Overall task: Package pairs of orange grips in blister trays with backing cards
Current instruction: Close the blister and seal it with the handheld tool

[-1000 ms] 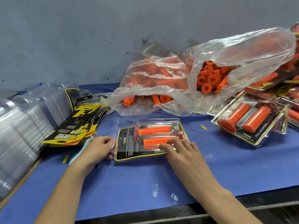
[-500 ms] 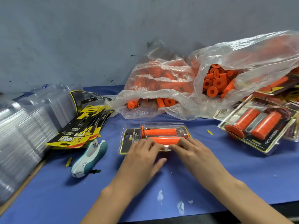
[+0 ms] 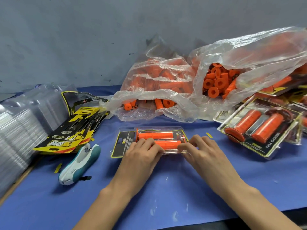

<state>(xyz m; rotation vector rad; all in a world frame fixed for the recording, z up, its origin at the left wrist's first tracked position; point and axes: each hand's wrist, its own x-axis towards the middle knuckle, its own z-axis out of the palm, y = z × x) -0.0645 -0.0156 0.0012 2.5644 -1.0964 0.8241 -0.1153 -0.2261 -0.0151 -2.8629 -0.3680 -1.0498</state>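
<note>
A clear blister tray (image 3: pixel 150 128) lies at the table's middle on a black and yellow backing card (image 3: pixel 122 143). Inside it are two orange grips, one behind (image 3: pixel 156 135) and one in front (image 3: pixel 167 144), both lying sideways. My left hand (image 3: pixel 142 155) has bent fingers over the tray's near left edge. My right hand (image 3: pixel 199 150) pinches the near right corner with curled fingers. Both hands hide the tray's front rim.
A white and teal stapler (image 3: pixel 79 163) lies left of the tray. Loose backing cards (image 3: pixel 69 133) and stacked clear trays (image 3: pixel 16 138) fill the left. Two plastic bags of orange grips (image 3: pixel 219 82) sit behind. Finished packs (image 3: pixel 259 128) pile up at the right.
My left hand moved from the card's left end to the tray's near edge and its fingers bent. My right hand shifted right to the tray's corner. The stapler came into full view.
</note>
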